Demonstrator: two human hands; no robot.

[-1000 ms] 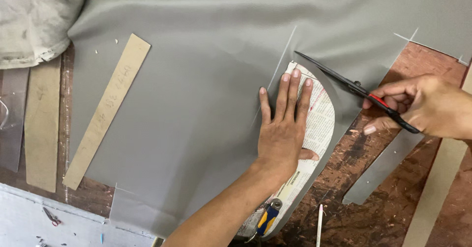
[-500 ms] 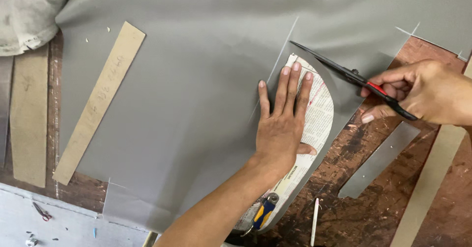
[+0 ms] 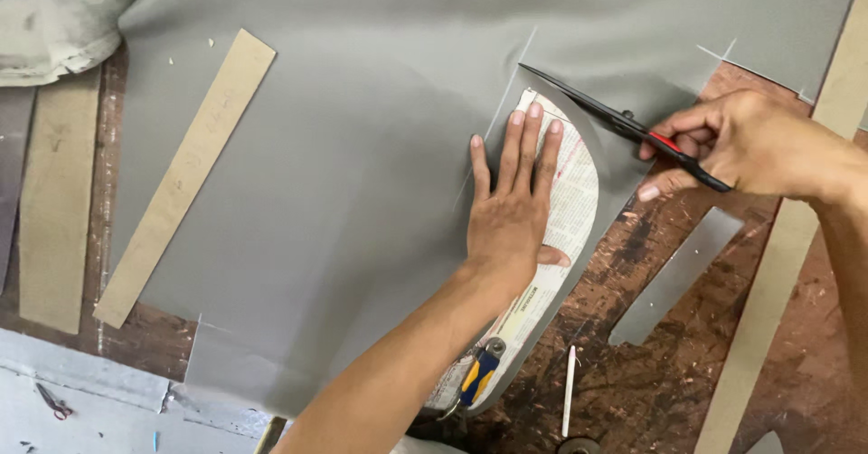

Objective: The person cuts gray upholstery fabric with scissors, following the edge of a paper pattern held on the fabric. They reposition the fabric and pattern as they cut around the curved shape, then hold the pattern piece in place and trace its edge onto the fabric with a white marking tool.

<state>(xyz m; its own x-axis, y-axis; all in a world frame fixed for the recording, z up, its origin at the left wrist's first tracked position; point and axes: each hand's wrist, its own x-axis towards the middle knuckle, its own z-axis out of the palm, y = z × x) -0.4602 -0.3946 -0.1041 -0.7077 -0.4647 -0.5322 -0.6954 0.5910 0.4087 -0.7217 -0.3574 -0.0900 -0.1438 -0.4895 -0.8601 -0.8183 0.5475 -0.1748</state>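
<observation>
My left hand (image 3: 512, 203) lies flat, fingers spread, on a curved newspaper pattern (image 3: 575, 214) that rests on a large grey cloth (image 3: 362, 146). My right hand (image 3: 750, 142) grips black scissors (image 3: 615, 119) with a red mark on the handle. The blades point up and left, their tip at the top end of the pattern, along the cloth's cut curved edge. A chalk line runs on the cloth just above my left fingertips.
A long wooden ruler (image 3: 185, 174) lies on the cloth at left, another strip (image 3: 56, 201) beside it. A grey cloth offcut (image 3: 676, 275), a white chalk stick (image 3: 568, 389), a yellow-blue handled tool (image 3: 477, 374) and a long wooden strip (image 3: 787, 255) lie on the worn brown table (image 3: 651, 382).
The scissors have advanced up and left along the pattern's curve toward its top end. My left hand stays pressed on the pattern. The view has shifted slightly.
</observation>
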